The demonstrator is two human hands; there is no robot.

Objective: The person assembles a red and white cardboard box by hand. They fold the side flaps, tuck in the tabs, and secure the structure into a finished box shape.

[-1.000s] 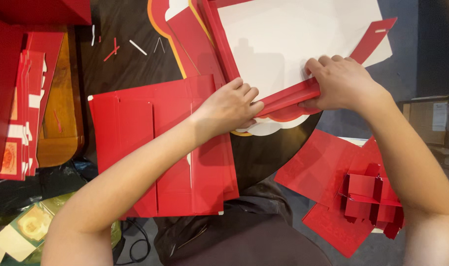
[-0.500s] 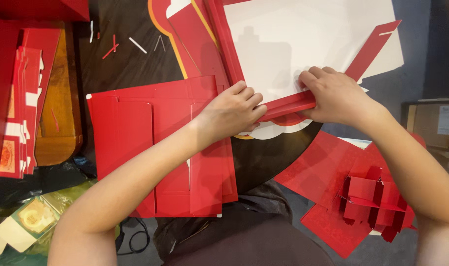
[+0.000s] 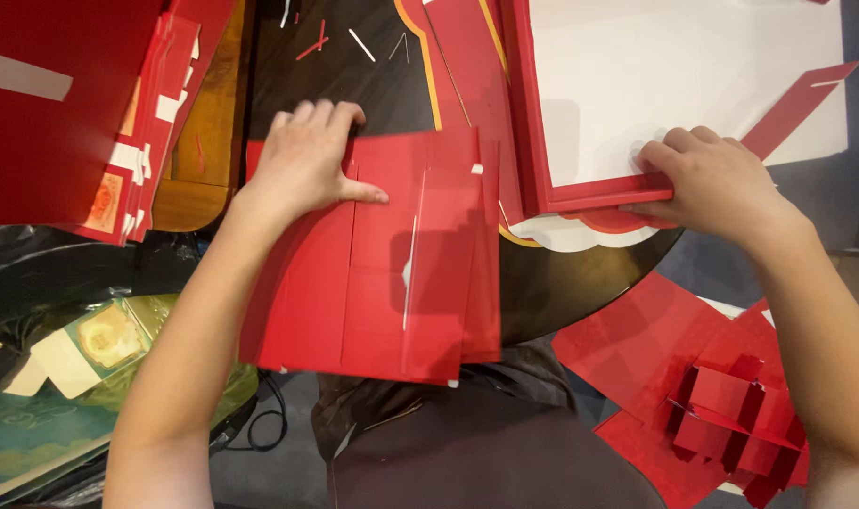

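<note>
Beside the white board (image 3: 693,85), the right hand (image 3: 717,179) pinches its folded red edge strip (image 3: 604,193); the left hand (image 3: 302,160) lies open, flat on red creased sheets (image 3: 392,273) left of the board. Folding seems partly done; loose pieces remain.

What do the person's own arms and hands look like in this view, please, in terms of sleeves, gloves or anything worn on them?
Both forearms are bare right up to the bottom edge of the picture, with no sleeve showing. The left hand and the right hand wear no gloves. No ring, watch or bracelet shows on the fingers or wrists. The fingernails look short and plain.
</note>
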